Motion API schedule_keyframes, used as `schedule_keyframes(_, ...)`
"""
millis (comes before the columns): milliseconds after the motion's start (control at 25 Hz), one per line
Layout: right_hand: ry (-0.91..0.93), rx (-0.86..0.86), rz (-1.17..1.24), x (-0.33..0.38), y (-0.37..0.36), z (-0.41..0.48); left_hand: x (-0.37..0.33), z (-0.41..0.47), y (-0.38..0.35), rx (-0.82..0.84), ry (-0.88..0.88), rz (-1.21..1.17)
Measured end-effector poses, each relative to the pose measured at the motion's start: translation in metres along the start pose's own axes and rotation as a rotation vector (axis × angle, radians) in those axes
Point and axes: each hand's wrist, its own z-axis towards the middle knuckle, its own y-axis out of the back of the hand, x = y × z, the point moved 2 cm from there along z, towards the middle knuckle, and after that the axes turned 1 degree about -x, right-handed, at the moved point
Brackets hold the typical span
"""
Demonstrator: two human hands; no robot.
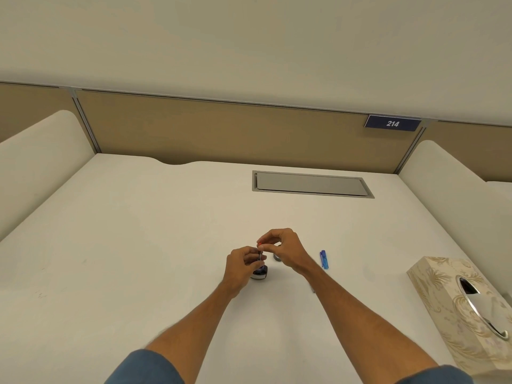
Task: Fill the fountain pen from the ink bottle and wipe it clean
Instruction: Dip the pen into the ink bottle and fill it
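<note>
While my left hand [242, 268] pinched the fountain pen [260, 256] upright, tip down at the ink bottle [260, 275] directly beneath, my right hand [279, 243] pinched its upper end

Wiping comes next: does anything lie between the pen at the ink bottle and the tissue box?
Two low things: a small dark object just right of the ink bottle, and a blue pen part further right. Lifted over them, the pen should reach the tissue box freely.

Slim pen [260, 256] upright over small dark ink bottle [259, 274]
</note>
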Motion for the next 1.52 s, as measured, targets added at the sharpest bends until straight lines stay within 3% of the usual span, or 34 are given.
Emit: schedule_keyframes(1520, 0.006, 0.050, 0.004, 0.0002, -0.0015, -0.0002, -0.0013, -0.0014, -0.0008, -0.002, -0.002, -0.023)
